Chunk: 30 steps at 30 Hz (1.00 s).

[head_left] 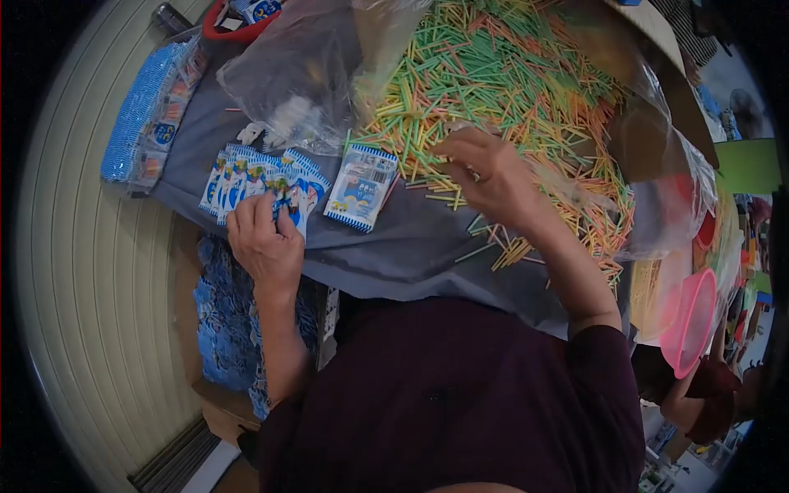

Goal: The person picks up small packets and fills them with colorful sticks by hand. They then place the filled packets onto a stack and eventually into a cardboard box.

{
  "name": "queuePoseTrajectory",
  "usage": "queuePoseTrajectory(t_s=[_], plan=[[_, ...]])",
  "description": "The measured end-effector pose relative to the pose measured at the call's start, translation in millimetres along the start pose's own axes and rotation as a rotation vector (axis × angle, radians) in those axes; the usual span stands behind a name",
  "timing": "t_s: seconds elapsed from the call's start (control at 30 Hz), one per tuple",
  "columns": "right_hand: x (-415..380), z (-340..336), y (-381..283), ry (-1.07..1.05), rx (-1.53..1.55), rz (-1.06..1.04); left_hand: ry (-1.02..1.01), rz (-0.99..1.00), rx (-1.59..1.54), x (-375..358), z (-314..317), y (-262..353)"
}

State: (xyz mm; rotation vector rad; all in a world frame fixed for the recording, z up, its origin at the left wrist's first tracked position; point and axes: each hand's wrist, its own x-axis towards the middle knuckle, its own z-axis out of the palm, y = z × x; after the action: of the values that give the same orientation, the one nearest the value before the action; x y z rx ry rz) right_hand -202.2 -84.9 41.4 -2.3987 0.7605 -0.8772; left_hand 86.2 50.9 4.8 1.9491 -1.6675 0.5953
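My left hand (267, 242) is on a fanned-out row of small blue-and-white printed packets (234, 185), thumb and fingers closed on one of them near the front edge. Right of that row a larger packet (360, 191) of similar print lies flat, apart from my hand. My right hand (491, 177) is over the near edge of a big heap of thin coloured sticks (501, 82), green, yellow and orange. Its fingers are bent towards the thumb, and what they hold, if anything, is too small to make out.
Clear plastic sheeting (288, 74) lies behind the packets. A blue-wrapped bundle of packets (148, 115) is at the far left, near a red basin (238, 29). Below left stands a cardboard box of blue packets (218, 329). A pink basket (689, 320) and another person (711, 403) are at right.
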Motion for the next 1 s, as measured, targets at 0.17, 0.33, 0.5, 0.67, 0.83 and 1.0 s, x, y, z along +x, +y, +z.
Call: queuePoseTrajectory(t_s=[0.17,0.33,0.5,0.67,0.83,1.0], plan=[[26.8,-55.1,70.0,0.166,-0.455,0.073,-0.004,0.006,-0.146,23.4,-16.3,49.9],[76.5,-42.0,83.0,-0.101,-0.868,0.196,-0.379,0.154,-0.276,18.4,16.9,91.9],[98.5,-13.3,101.0,-0.293,-1.011,0.273,-0.3,0.212,-0.105,9.8,22.3,102.6],[83.7,-11.1,110.9,-0.235,-1.1,0.246,-0.173,0.127,-0.368,9.8,26.0,92.6],[69.2,-37.0,101.6,-0.102,-1.03,0.298,-0.139,-0.024,-0.583,18.6,23.3,86.3],[60.4,-66.1,116.1,0.063,-0.081,0.442,-0.162,0.068,-0.5,22.3,31.1,84.3]])
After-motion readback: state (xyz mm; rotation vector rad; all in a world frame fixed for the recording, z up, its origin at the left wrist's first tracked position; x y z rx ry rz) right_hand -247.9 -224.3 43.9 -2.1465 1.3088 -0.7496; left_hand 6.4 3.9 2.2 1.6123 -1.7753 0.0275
